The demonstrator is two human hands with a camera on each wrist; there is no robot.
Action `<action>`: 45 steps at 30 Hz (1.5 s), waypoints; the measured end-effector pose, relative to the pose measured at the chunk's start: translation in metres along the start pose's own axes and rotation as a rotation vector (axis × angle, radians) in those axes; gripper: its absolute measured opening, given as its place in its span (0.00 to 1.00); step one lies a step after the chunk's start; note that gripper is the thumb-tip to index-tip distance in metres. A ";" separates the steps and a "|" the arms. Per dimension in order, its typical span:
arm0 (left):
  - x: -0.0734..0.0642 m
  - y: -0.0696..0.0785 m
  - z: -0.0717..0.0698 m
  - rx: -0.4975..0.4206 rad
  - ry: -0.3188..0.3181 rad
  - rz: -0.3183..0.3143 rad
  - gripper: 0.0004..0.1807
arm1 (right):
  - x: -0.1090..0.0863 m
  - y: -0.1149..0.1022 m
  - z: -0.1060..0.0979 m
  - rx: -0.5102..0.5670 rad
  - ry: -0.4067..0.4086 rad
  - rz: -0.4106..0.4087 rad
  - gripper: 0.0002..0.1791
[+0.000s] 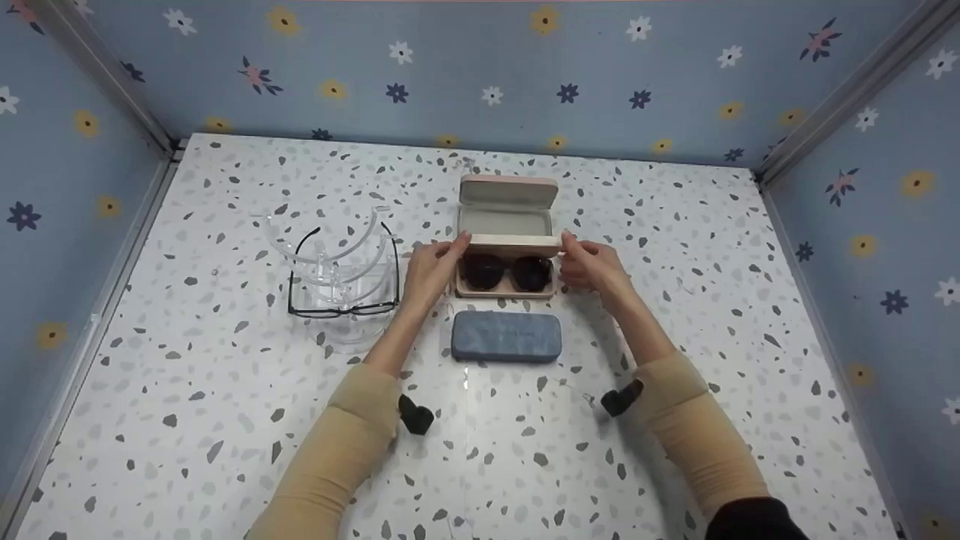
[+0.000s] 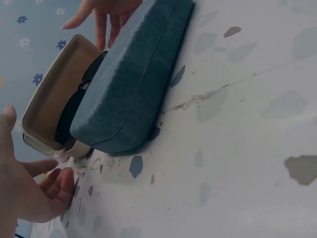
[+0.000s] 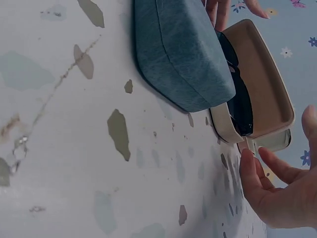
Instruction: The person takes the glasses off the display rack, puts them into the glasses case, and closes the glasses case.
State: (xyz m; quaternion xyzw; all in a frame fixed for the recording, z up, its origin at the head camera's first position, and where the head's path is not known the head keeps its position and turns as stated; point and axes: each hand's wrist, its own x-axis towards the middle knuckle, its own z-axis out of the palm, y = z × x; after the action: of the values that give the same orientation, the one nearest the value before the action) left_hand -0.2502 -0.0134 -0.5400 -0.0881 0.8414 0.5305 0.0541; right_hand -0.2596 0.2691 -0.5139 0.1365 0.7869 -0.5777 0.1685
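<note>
A cream glasses case [image 1: 555, 289] sits with its lid [image 2: 58, 89] raised in the middle of the table, and dark sunglasses [image 1: 485, 273] lie inside. My left hand [image 1: 433, 271] is at the left end of the lid, thumb and fingers apart. My right hand [image 1: 596, 268] is at the right end in much the same pose. In the wrist views neither hand closes round the case; whether a fingertip touches it, I cannot tell. Directly in front lies a closed blue glasses case [image 1: 506, 336]. Behind the cream one stands another open case [image 1: 506, 221] with a pale lining.
Left of my left hand is a clear plastic glasses stand [image 1: 322, 266] bearing black-framed eyeglasses [image 1: 343, 311]. Flowered panels [image 1: 487, 71] wall the speckled white table [image 1: 225, 420] at the back and sides.
</note>
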 end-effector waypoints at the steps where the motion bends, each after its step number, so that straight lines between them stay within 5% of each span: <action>1: 0.001 0.001 -0.001 0.007 -0.007 -0.002 0.37 | 0.001 -0.001 0.001 -0.008 -0.003 0.011 0.43; 11: 0.006 0.010 -0.003 -0.017 -0.053 -0.043 0.40 | 0.009 -0.006 0.011 -0.161 0.004 0.039 0.47; 22: 0.006 0.002 -0.009 -0.064 -0.120 -0.008 0.36 | 0.008 -0.004 0.008 -0.147 -0.077 0.027 0.45; 35: 0.004 -0.003 -0.008 -0.096 -0.195 0.102 0.28 | 0.009 0.000 0.001 -0.188 -0.139 -0.004 0.44; 45: 0.000 -0.013 -0.005 -0.135 -0.163 0.223 0.25 | 0.007 0.005 0.002 -0.205 -0.175 -0.048 0.41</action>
State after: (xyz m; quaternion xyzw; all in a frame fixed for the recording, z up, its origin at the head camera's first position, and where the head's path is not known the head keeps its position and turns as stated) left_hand -0.2475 -0.0231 -0.5490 0.0457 0.8012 0.5940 0.0568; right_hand -0.2639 0.2690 -0.5219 0.0488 0.8272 -0.5077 0.2360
